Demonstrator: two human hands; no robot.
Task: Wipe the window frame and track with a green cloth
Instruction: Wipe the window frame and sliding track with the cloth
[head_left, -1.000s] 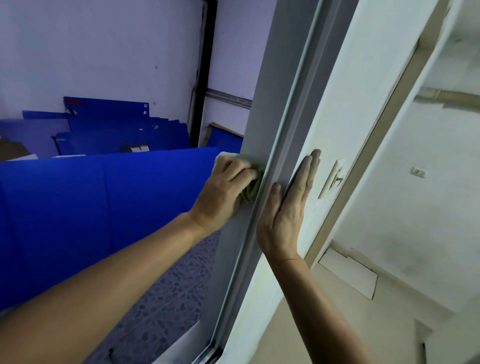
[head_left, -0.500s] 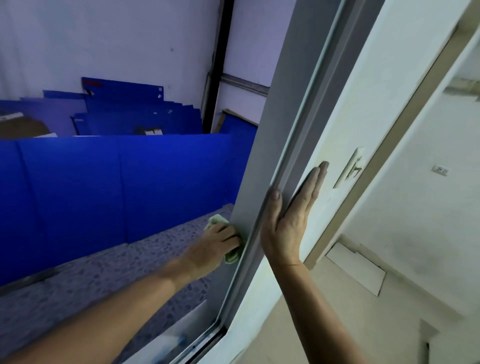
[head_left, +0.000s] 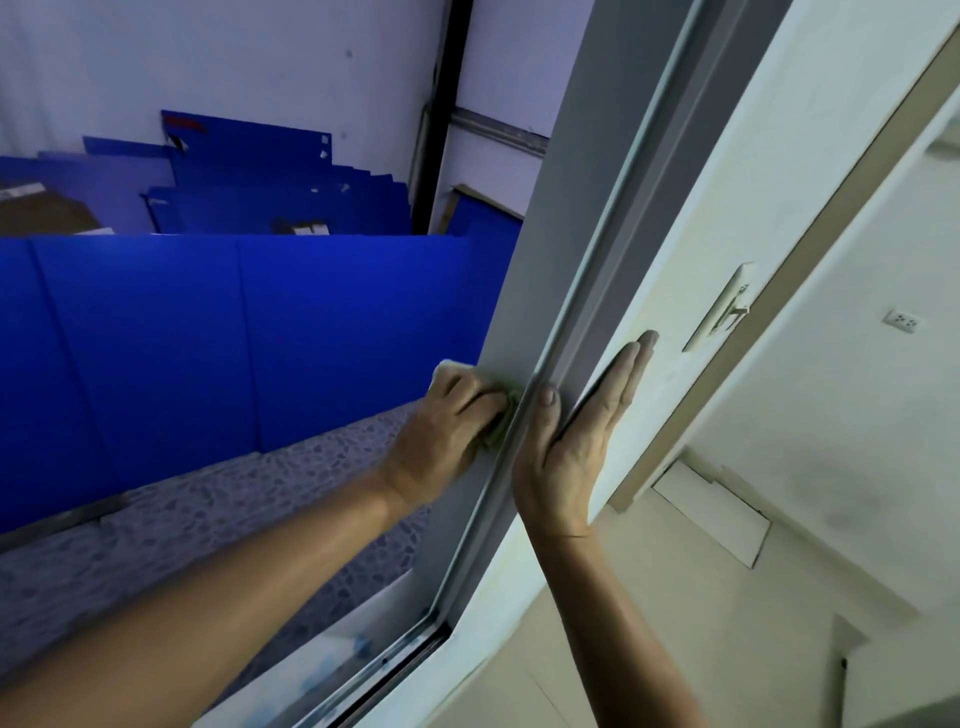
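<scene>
A grey window frame (head_left: 566, 218) runs upright through the middle of the head view, with its track (head_left: 395, 649) at the bottom. My left hand (head_left: 447, 431) grips a bunched green cloth (head_left: 501, 415) and presses it against the frame's outer face, about a third of the way up. The hand hides most of the cloth. My right hand (head_left: 582, 436) lies flat with straight fingers on the white wall beside the frame, its thumb resting on the frame's inner edge.
Outside stand blue panels (head_left: 249, 338) on a speckled ledge (head_left: 218, 519). A switch plate (head_left: 724, 306) sits on the white wall right of my right hand. A wall socket (head_left: 903, 320) and a tiled floor (head_left: 623, 623) lie to the right.
My left hand slid the cloth down the frame, then came back up a little. My right hand stayed flat on the wall.
</scene>
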